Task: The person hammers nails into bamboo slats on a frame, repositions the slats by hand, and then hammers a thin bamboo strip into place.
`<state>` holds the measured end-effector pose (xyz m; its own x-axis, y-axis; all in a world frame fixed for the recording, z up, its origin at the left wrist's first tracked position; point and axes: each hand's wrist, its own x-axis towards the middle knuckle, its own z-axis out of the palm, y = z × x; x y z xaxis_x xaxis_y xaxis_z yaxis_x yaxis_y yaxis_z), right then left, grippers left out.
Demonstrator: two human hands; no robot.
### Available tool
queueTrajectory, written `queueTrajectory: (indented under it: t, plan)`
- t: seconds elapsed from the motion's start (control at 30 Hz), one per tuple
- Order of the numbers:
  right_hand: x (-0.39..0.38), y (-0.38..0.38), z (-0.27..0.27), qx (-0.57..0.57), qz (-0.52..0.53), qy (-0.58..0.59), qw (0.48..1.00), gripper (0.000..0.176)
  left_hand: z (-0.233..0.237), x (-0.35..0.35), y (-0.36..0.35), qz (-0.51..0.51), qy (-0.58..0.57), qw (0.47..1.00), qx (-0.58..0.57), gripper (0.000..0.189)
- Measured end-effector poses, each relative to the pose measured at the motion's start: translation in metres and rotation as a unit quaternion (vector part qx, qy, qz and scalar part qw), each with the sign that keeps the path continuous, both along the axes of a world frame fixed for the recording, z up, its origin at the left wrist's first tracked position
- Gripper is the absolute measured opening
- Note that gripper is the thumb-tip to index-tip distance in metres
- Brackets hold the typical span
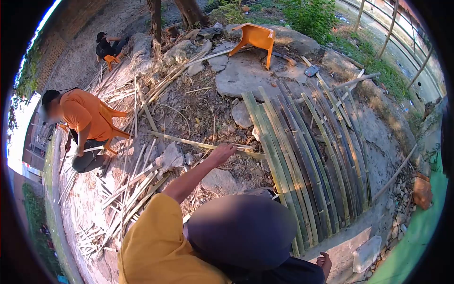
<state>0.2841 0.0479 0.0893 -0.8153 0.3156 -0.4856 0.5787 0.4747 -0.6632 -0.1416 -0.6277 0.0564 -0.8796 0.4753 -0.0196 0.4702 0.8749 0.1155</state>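
Observation:
My left hand (pixel 223 154) reaches forward from a yellow sleeve, its fingers closed round a long, thin bamboo strip (pixel 182 140) that lies across the rubble. To its right, split bamboo slats (pixel 283 156) lie side by side in a wide row over the concrete, some green and some dark. Near the slats' lower end is my right hand (pixel 324 263), partly hidden by the dark clothing. Its fingers are curled, and anything inside them is hidden. The dark cap (pixel 242 232) covers the area between my arms.
A person in orange (pixel 82 113) sits on an orange chair at the left, beside scattered bamboo strips (pixel 137 189). Another person (pixel 106 47) sits farther back. An empty orange chair (pixel 257 37) stands on the slab near a phone-like object (pixel 311 70). Rocks (pixel 220 182) lie ahead.

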Motion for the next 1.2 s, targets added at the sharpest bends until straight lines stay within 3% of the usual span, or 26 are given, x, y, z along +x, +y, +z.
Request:
queueTrajectory:
  t: [0.07, 0.13, 0.2, 0.27, 0.33, 0.4, 0.47, 0.53, 0.6, 0.67, 0.77, 0.83, 0.9, 0.97, 1.07, 1.1, 1.13, 1.2]
  plan:
    - [-0.023, -0.015, 0.044, 0.028, 0.054, 0.118, 0.991, 0.034, 0.075, 0.008, 0.048, -0.053, -0.084, 0.994, 0.053, 0.019]
    - [-0.074, -0.054, 0.119, 0.097, -0.015, 0.192, 0.976, 0.037, 0.133, 0.024, 0.115, -0.125, -0.163, 0.974, 0.096, 0.024]
    - [-0.12, -0.085, 0.189, 0.178, -0.08, 0.302, 0.933, 0.043, 0.18, 0.043, 0.19, -0.212, -0.205, 0.951, 0.097, 0.044]
    - [-0.15, -0.098, 0.236, 0.282, -0.033, 0.388, 0.877, 0.05, 0.209, 0.053, 0.265, -0.286, -0.26, 0.918, 0.09, 0.053]
    - [-0.167, -0.11, 0.271, 0.355, 0.085, 0.311, 0.878, 0.05, 0.231, 0.065, 0.331, -0.358, -0.263, 0.891, 0.095, 0.06]
    - [-0.17, -0.105, 0.252, 0.37, 0.127, 0.265, 0.881, 0.042, 0.228, 0.075, 0.379, -0.43, -0.23, 0.87, 0.072, 0.062]
    - [-0.158, -0.088, 0.217, 0.359, 0.074, 0.232, 0.901, 0.036, 0.216, 0.08, 0.419, -0.48, -0.195, 0.854, 0.049, 0.065]
    - [-0.139, -0.06, 0.176, 0.271, -0.003, 0.24, 0.932, 0.032, 0.196, 0.078, 0.453, -0.522, -0.15, 0.838, 0.052, 0.068]
    - [-0.123, -0.037, 0.129, 0.248, -0.046, 0.258, 0.933, 0.031, 0.193, 0.063, 0.473, -0.531, -0.166, 0.83, 0.037, 0.067]
    - [-0.11, -0.019, 0.087, 0.13, -0.206, 0.257, 0.935, 0.031, 0.178, 0.027, 0.477, -0.554, -0.09, 0.809, 0.175, 0.065]
    - [-0.096, 0.017, 0.048, 0.165, -0.225, 0.241, 0.93, 0.033, 0.147, -0.068, 0.458, -0.418, 0.032, 0.886, 0.199, 0.055]
    - [-0.1, 0.032, 0.033, 0.146, -0.237, 0.209, 0.937, 0.035, 0.125, -0.143, 0.436, -0.314, 0.023, 0.942, 0.113, 0.052]
    - [-0.107, 0.042, 0.009, 0.134, -0.241, 0.194, 0.942, 0.035, 0.099, -0.209, 0.402, -0.292, 0.137, 0.942, 0.092, 0.053]
    - [-0.115, 0.049, -0.029, 0.185, -0.186, 0.153, 0.953, 0.036, 0.073, -0.259, 0.37, -0.276, 0.181, 0.938, 0.109, 0.056]
    - [-0.138, 0.045, -0.067, 0.144, -0.215, 0.192, 0.947, 0.039, 0.006, -0.325, 0.321, -0.019, 0.069, 0.987, 0.146, 0.064]
    - [-0.143, 0.048, -0.08, 0.095, -0.29, 0.176, 0.936, 0.043, -0.006, -0.345, 0.305, 0.059, 0.012, 0.989, 0.138, 0.067]
    - [-0.148, 0.048, -0.087, 0.095, -0.295, 0.169, 0.936, 0.043, -0.021, -0.363, 0.29, 0.081, 0.002, 0.989, 0.123, 0.069]
    - [-0.161, 0.049, -0.093, 0.089, -0.426, 0.196, 0.879, 0.051, -0.048, -0.394, 0.258, 0.089, 0.018, 0.992, 0.085, 0.072]
